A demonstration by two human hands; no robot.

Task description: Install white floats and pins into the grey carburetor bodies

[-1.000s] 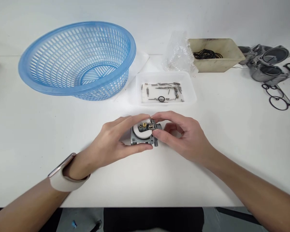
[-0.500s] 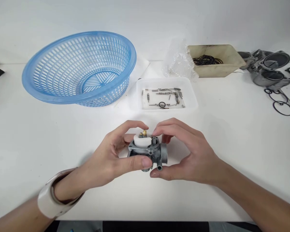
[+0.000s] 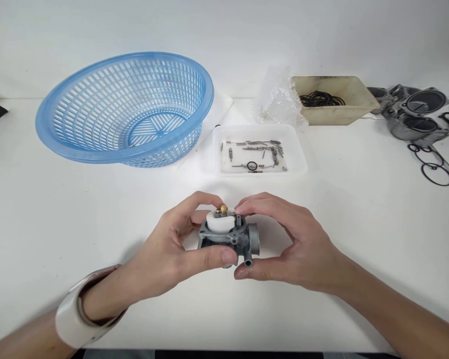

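Note:
Between my hands is a grey metal carburetor (image 3: 243, 244), its open float-chamber side facing up. A white float (image 3: 220, 223) sits in it, with brass jets (image 3: 223, 209) standing at its centre. My left hand (image 3: 183, 244) grips the carburetor body, thumb along the near side and fingers round the far side. My right hand (image 3: 290, 239) is curved about the other end, index fingertip at the float's hinge side and thumb by the lower pipe stub. The far fingertips of both hands are partly hidden behind the part.
A white tray (image 3: 298, 149) of small metal parts lies beyond my hands. A blue basket (image 3: 205, 99) stands back left. Behind the tray are crumpled clear plastic (image 3: 277, 97) and a beige bin (image 3: 353, 102) of black rings; grey castings (image 3: 415, 112) and O-rings (image 3: 437, 174) lie right.
My left index finger has come down from above the brass jets to behind the float. The right fingertips have shifted slightly at the hinge side. The whole view has moved a little.

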